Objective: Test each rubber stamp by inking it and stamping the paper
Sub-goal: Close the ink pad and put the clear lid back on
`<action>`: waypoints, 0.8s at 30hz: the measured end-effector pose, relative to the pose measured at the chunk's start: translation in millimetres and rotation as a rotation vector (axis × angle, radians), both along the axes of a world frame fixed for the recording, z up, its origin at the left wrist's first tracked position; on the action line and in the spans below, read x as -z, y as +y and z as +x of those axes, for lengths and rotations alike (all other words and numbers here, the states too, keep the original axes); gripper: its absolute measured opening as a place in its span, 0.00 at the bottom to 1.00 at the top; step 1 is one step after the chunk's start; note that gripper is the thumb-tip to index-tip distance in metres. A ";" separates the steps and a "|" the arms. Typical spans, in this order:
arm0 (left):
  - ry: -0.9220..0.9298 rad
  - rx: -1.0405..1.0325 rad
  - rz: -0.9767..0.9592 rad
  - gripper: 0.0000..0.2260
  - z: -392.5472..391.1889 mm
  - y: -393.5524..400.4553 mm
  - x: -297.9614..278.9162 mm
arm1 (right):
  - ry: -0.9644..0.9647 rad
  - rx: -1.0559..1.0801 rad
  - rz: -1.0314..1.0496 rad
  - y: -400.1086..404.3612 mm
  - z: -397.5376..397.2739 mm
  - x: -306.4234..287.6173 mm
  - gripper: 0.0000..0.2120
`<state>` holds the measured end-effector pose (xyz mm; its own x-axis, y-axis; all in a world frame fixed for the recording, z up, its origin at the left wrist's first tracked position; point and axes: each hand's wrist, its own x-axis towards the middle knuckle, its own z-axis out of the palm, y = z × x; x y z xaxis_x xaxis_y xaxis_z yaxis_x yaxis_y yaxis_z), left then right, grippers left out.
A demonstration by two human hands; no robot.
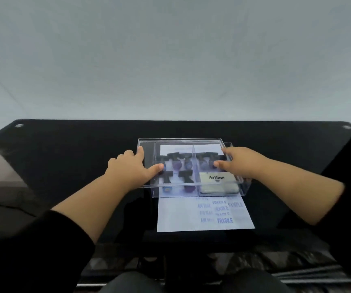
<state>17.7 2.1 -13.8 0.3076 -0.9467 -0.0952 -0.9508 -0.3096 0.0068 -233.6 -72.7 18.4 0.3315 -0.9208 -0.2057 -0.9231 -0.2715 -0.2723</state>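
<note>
Our left hand (131,169) sits in the middle of the frame, its thumb on top of the clear lid (181,161) and its fingers curled around the lid's left edge. Our right hand (239,162) holds the lid's right edge the same way, thumb on top, fingers bent over the side. The lid sits a bit to the left over the clear box (242,187), which has walls inside that split it into parts. In the left parts we see rubber stamps (186,177) with black handles and round coloured ends. In the lower right part lies an ink pad (217,182) with the word Artline on it. The box rests on the top end of the paper (176,216), which shows blue words like FRAGILE and AIR MAIL. All of it lies on a black table (64,149)
</note>
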 end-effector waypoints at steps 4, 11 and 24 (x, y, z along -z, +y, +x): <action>0.016 0.007 0.021 0.40 -11.5 -11.7 6.7 | -0.030 0.054 0.032 -3.4 -12.0 1.2 0.29; 0.006 0.021 0.027 0.40 -21.3 -26.2 12.4 | 0.000 0.044 0.028 -14.9 -21.5 7.4 0.26; -0.050 0.037 0.040 0.39 -24.7 -36.4 18.0 | 0.012 0.039 -0.004 -30.7 -29.0 21.2 0.31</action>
